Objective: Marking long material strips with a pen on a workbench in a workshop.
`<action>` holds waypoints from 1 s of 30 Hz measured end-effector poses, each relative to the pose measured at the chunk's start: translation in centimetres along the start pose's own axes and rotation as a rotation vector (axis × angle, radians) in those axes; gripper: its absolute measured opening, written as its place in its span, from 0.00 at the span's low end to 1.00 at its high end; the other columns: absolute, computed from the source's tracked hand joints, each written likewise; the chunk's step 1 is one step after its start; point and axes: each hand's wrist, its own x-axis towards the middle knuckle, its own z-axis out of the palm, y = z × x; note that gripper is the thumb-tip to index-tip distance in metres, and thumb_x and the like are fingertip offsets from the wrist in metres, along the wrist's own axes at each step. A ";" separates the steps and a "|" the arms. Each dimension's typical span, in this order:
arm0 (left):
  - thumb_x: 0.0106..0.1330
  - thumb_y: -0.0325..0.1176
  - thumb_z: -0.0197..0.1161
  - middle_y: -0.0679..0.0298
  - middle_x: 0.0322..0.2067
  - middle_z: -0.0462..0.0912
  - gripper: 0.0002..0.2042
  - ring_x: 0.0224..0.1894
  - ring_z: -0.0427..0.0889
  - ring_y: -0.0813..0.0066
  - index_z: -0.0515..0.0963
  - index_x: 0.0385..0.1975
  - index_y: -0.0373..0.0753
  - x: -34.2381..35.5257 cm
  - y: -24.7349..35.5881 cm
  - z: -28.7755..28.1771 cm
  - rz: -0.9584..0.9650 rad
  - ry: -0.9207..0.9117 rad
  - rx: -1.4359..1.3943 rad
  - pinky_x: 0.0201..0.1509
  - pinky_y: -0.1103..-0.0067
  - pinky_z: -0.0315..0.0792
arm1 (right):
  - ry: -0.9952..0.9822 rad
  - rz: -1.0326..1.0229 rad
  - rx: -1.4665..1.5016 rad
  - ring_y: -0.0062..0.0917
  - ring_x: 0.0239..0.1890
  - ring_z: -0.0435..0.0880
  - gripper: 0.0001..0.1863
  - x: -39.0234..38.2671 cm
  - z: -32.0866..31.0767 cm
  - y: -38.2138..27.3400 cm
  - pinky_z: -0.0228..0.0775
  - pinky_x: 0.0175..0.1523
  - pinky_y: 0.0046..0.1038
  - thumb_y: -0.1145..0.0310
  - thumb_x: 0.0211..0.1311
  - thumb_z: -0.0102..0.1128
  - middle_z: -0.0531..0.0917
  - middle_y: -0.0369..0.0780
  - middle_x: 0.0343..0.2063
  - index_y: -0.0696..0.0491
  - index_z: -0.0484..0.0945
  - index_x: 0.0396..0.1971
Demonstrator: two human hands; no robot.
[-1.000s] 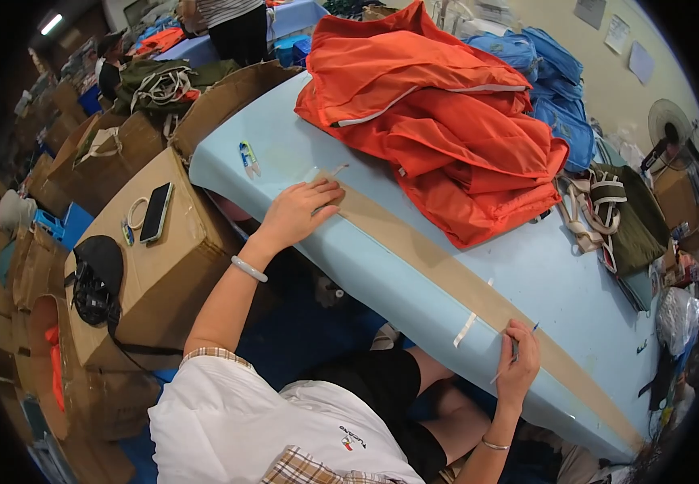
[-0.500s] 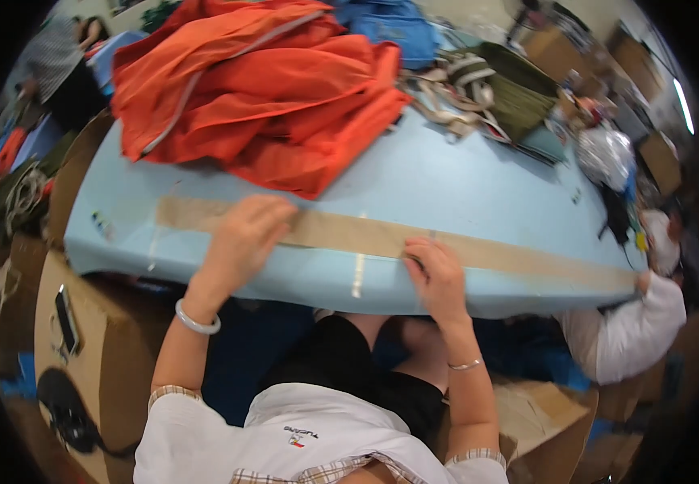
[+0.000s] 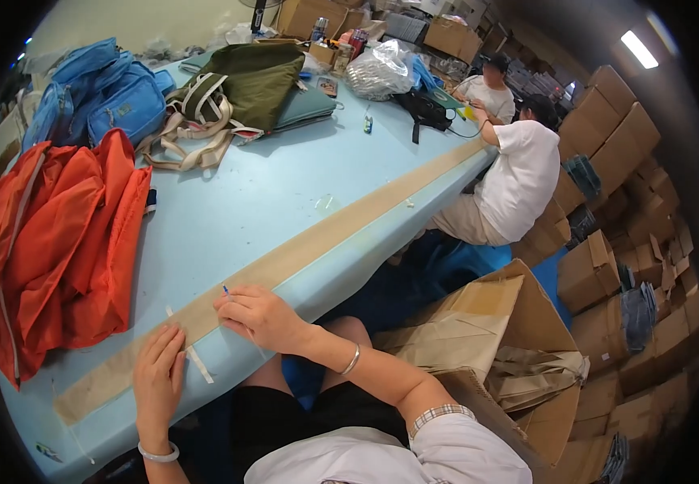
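A long tan strip [image 3: 341, 229] of flat material runs along the near edge of the blue-covered table [image 3: 228, 218]. My left hand [image 3: 160, 375] lies on the strip near its left end, fingers stretched out and holding nothing. To its right, my right hand [image 3: 260, 319] is closed in a pinch just over the strip. A thin blue-tipped stick [image 3: 226, 289], like a pen, pokes up from its fingers; the rest is hidden. Between the hands, a short white tape [image 3: 199, 365] crosses the table edge under the strip.
Red cloth [image 3: 59, 258], blue bags [image 3: 107, 97] and an olive bag [image 3: 244, 81] lie on the table. At the strip's far end sits a person [image 3: 523, 173] in white, with another person [image 3: 486, 93] beyond. An open carton [image 3: 478, 323] stands right of me; stacked boxes [image 3: 607, 129] line the right.
The view has swung right, bringing the far workers and boxes into sight. My left hand has flattened on the strip. My right hand has come closer to it, and the blue tip now shows.
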 end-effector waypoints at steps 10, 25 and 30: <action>0.61 0.26 0.60 0.56 0.48 0.82 0.12 0.54 0.77 0.57 0.81 0.44 0.35 -1.1 -0.6 -0.8 -0.002 0.034 0.046 0.58 0.67 0.70 | -0.065 0.022 0.039 0.38 0.46 0.79 0.08 -0.3 0.9 -0.1 0.72 0.52 0.35 0.73 0.54 0.63 0.82 0.41 0.38 0.55 0.76 0.34; 0.61 0.31 0.64 0.65 0.49 0.82 0.12 0.54 0.78 0.65 0.80 0.45 0.40 -1.1 -1.7 0.2 0.071 0.094 0.012 0.56 0.71 0.72 | -0.190 0.205 0.062 0.33 0.39 0.81 0.12 1.4 -1.6 -1.2 0.73 0.45 0.29 0.81 0.61 0.53 0.83 0.42 0.34 0.56 0.79 0.44; 0.61 0.33 0.63 0.66 0.47 0.81 0.11 0.53 0.78 0.67 0.80 0.42 0.39 -0.9 -1.8 0.4 0.116 0.120 0.035 0.54 0.72 0.71 | -0.231 0.341 0.242 0.24 0.33 0.79 0.14 3.2 -2.6 -1.6 0.71 0.39 0.24 0.79 0.65 0.52 0.79 0.40 0.29 0.57 0.78 0.50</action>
